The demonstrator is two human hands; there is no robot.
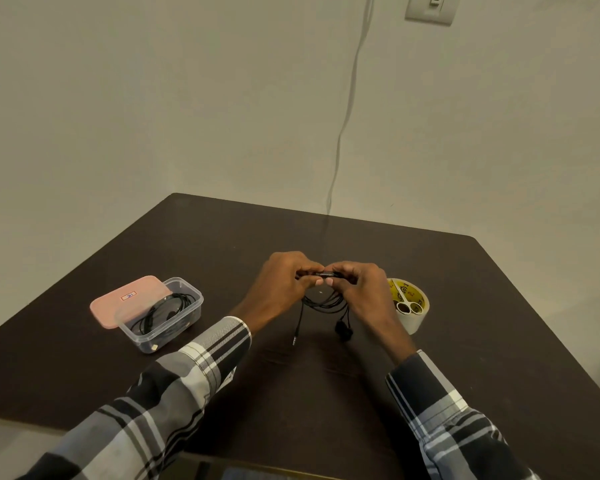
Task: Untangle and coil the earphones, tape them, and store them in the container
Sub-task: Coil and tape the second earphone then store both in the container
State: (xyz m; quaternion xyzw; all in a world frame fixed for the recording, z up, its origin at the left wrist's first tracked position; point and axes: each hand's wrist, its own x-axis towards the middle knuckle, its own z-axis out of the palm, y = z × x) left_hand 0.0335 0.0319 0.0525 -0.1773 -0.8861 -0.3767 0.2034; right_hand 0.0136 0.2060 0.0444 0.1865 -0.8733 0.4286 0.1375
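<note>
Black earphones [323, 301] hang in loose loops above the middle of the dark table [482, 341]. My left hand [279, 289] and my right hand [364, 292] meet fingertip to fingertip and both pinch the top of the cable bundle. The jack end dangles down at the left and the earbuds hang at the right, near the table top. A clear plastic container [163, 315] stands at the left with another black cable coiled inside. A roll of tape [411, 304] lies to the right of my right hand.
A pink lid [122, 299] lies partly under the container's far left side. Small scissors [404, 299] rest on top of the tape roll. A thin white cord [347, 109] runs down the wall behind the table.
</note>
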